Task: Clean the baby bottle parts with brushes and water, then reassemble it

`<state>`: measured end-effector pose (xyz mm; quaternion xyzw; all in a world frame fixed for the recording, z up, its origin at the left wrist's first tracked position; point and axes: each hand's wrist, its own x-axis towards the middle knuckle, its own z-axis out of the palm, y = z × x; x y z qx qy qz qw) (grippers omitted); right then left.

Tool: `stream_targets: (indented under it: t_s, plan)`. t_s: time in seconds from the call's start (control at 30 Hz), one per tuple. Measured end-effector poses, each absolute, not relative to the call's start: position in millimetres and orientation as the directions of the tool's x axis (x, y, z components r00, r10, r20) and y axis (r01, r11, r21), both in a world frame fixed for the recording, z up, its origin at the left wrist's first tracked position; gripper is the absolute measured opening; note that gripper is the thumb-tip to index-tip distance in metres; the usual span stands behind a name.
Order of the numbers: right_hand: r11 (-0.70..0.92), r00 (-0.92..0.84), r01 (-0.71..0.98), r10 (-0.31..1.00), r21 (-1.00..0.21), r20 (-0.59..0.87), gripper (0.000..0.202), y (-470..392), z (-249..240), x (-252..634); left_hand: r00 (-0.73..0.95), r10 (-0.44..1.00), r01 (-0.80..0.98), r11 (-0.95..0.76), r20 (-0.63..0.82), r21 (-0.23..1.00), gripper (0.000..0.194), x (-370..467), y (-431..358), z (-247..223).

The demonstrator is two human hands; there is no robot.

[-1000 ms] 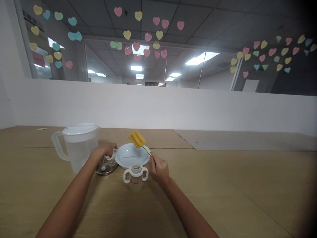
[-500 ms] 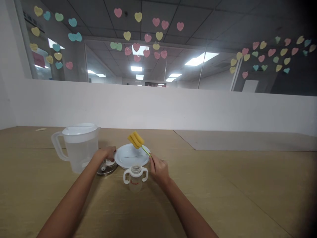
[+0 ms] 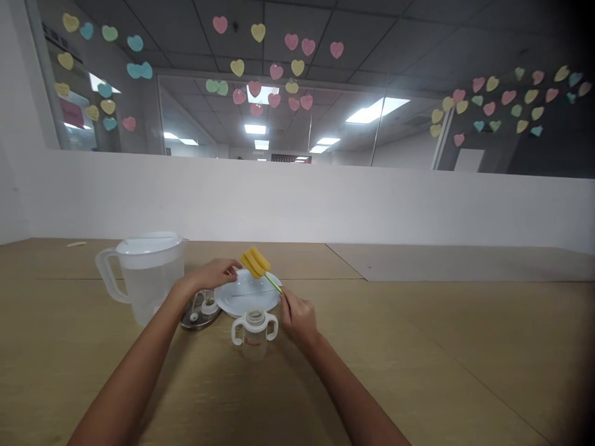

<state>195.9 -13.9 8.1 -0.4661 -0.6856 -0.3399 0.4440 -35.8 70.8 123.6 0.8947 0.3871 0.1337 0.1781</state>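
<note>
My right hand point(image 3: 300, 314) is closed around the green handle of a yellow sponge brush point(image 3: 255, 262), whose head is raised over a white bowl point(image 3: 246, 298). My left hand point(image 3: 220, 273) hovers at the bowl's left rim beside the sponge, fingers apart and nothing held. Below it a round metal dish point(image 3: 199, 320) carries a white bottle cap part and a small tube piece with a weight. In front of the bowl stands a clear baby bottle point(image 3: 254, 341) with two white handles and an open top.
A large clear pitcher point(image 3: 153, 285) with a white lid and side handle stands left of the metal dish. A thin flat piece point(image 3: 77, 244) lies at the table's back left. Behind the table point(image 3: 418, 359) rises a white wall point(image 3: 325, 201) with windows above.
My left hand has lifted from the metal dish and moved up and right to the bowl's rim, its fingers now apart. My right hand and the brush have stayed nearly still.
</note>
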Motion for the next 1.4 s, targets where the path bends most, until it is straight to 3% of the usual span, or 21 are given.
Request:
stream_targets:
  t_s: [0.07, 0.1, 0.33, 0.7, 0.87, 1.03, 1.23, 1.4]
  plan:
    - [0.341, -0.159, 0.939, 0.335, 0.038, 0.929, 0.031, -14.0, 8.5, 196.5, 0.803, 0.591, 0.451, -0.685, 0.074, 0.572, 0.046, -23.8, 49.4, 131.5]
    - [0.344, -0.144, 0.939, 0.338, 0.020, 0.930, 0.031, -14.0, 8.7, 197.0, 0.830, 0.557, 0.434, -0.683, 0.035, 0.588, 0.053, -17.7, 39.9, 133.1]
    - [0.366, -0.064, 0.927, 0.362, -0.078, 0.930, 0.032, -12.9, 8.3, 199.3, 0.846, 0.514, 0.532, -0.792, -0.143, 0.301, 0.061, 4.9, 13.6, 124.1]
    - [0.352, -0.033, 0.930, 0.362, -0.104, 0.931, 0.032, -14.3, 9.9, 199.3, 0.884, 0.436, 0.466, -0.851, -0.170, 0.242, 0.055, 15.1, -2.9, 122.8]
    - [0.334, 0.018, 0.932, 0.341, -0.139, 0.940, 0.034, -12.3, 9.5, 198.6, 0.918, 0.396, 0.382, -0.861, -0.029, 0.335, 0.051, 2.3, 1.0, 135.8]
    - [0.350, 0.064, 0.919, 0.321, -0.182, 0.945, 0.033, -15.1, 10.8, 194.9, 0.836, 0.449, 0.296, -0.854, 0.316, 0.429, 0.052, -18.3, 27.6, 142.5]
    - [0.417, -0.018, 0.901, 0.312, -0.120, 0.950, 0.031, -19.5, 12.5, 194.3, 0.573, 0.562, 0.439, -0.825, 0.596, 0.356, 0.049, -18.3, 62.1, 127.7]
    - [0.450, -0.109, 0.885, 0.455, -0.122, 0.884, 0.033, -17.2, 10.9, 193.2, 0.425, 0.505, 0.619, -0.767, 0.751, 0.166, 0.052, -10.9, 64.7, 122.6]
